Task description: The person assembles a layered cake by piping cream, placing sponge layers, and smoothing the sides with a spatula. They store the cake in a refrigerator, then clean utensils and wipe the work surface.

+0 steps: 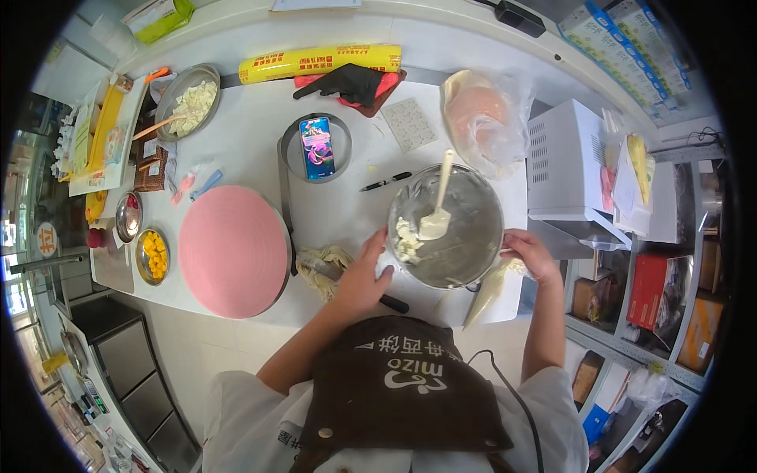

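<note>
A metal mixing bowl (pixel 467 251) stands at the front right of the table. In it lie a cream-smeared spatula (pixel 442 195) with a pale handle and a clump of whitish cream (pixel 407 239). My left hand (pixel 362 278) holds the bowl's left side, fingers along the wall and thumb apart. On the right side, the fingers of my right hand (pixel 530 254) grip the rim. Just below that hand lies a filled piping bag (pixel 491 292), its tip towards the table's front edge. A crumpled cloth (pixel 322 269) and a dark-handled tool (pixel 393 304) lie by my left hand, partly hidden.
Left of the cloth is a pink round turntable (pixel 233 251). A phone (pixel 317 148) lies inside a metal cake ring (pixel 346 133), near a pen (pixel 385 181). Further left are bowls of yellow fruit pieces (pixel 156 255) and pale chunks (pixel 195 106). A plastic-wrapped cake layer (pixel 482 115) sits back right.
</note>
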The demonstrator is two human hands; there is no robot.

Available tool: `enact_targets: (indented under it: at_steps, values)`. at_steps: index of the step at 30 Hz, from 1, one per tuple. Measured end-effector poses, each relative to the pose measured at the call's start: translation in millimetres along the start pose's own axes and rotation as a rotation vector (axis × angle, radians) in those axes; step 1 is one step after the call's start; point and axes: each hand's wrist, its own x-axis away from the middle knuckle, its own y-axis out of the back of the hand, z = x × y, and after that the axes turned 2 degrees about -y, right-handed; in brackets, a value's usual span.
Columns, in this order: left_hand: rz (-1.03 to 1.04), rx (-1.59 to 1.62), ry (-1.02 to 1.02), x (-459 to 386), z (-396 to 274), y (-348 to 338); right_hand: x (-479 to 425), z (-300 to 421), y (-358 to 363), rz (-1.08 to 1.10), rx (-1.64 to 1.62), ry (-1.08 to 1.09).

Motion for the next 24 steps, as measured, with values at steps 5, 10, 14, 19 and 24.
enact_targets:
  at_steps: [5, 10, 14, 19, 24]
  values:
    - [0.052, 0.056, 0.028, -5, 15, 35, -18, 120, -43, -0.127, 0.256, 0.324]
    - [0.064, 0.032, 0.093, -5, 2, 49, -37, 212, -139, -0.001, 0.72, 0.648]
    - [0.054, 0.08, 0.041, -5, 13, 47, -49, 217, -178, -0.004, 1.03, 0.846]
    - [0.094, 0.152, 0.017, -3, 28, 49, -63, 209, -198, -0.029, 1.304, 0.792]
    - [0.26, 0.276, 0.165, -14, 37, 61, -77, 201, -199, -0.119, 1.272, 0.657]
